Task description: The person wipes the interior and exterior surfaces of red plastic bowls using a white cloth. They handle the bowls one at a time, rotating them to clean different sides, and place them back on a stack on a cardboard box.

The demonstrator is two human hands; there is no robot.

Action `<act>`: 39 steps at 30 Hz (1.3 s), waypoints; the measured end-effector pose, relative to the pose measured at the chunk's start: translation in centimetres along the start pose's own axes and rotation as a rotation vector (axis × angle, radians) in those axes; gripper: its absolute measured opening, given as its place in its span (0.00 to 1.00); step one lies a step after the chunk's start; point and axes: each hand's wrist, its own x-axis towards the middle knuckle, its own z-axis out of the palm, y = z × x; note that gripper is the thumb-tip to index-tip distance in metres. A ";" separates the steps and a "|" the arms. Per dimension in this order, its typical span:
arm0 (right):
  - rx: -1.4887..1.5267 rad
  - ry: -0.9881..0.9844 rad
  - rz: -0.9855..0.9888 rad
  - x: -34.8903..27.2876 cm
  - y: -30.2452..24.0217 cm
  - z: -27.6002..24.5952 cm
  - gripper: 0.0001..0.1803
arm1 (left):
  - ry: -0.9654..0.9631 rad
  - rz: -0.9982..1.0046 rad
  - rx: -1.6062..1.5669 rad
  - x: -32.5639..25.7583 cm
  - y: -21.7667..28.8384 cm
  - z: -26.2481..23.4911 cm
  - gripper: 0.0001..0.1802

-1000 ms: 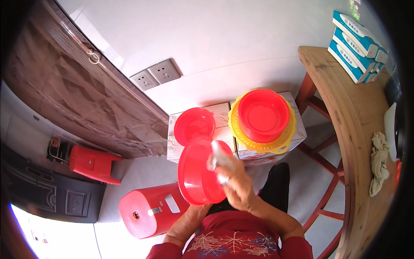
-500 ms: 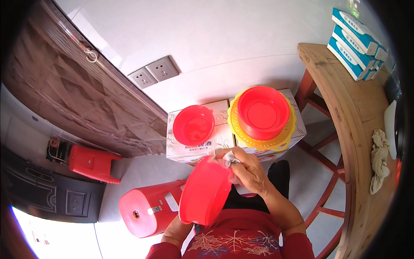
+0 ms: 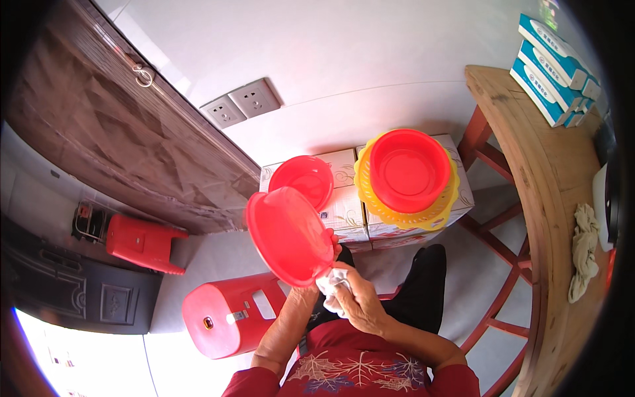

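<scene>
A plain white wall [image 3: 370, 59] faces you, with a pair of white sockets [image 3: 241, 104] set beside a dark brown wooden door [image 3: 112, 145] that carries a metal latch [image 3: 141, 74]. Under the wall, two pale cardboard boxes [image 3: 344, 198] sit side by side on a grey floor [image 3: 218, 258]. To your left, one red plastic stool [image 3: 142, 243] stands by the door and another [image 3: 228, 322] lies on its side nearer you. At your right, a curved wooden table [image 3: 549, 218] on red legs bears stacked blue-and-white cartons [image 3: 552, 69] and a crumpled cloth [image 3: 583, 248]. Bright daylight floods the lower left
</scene>
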 end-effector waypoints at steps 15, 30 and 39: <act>-0.866 0.025 -0.819 3.6 -2.7 -1.0 0.17 | 0.006 0.275 0.923 0.1 -3.2 -1.6 0.23; -0.154 0.095 -0.265 3.1 1.5 -2.4 0.17 | 0.118 0.157 0.346 -1.4 -3.1 5.0 0.25; -0.180 -0.040 -0.045 -0.4 3.8 -3.1 0.17 | 0.467 0.784 0.840 4.7 7.7 -1.4 0.13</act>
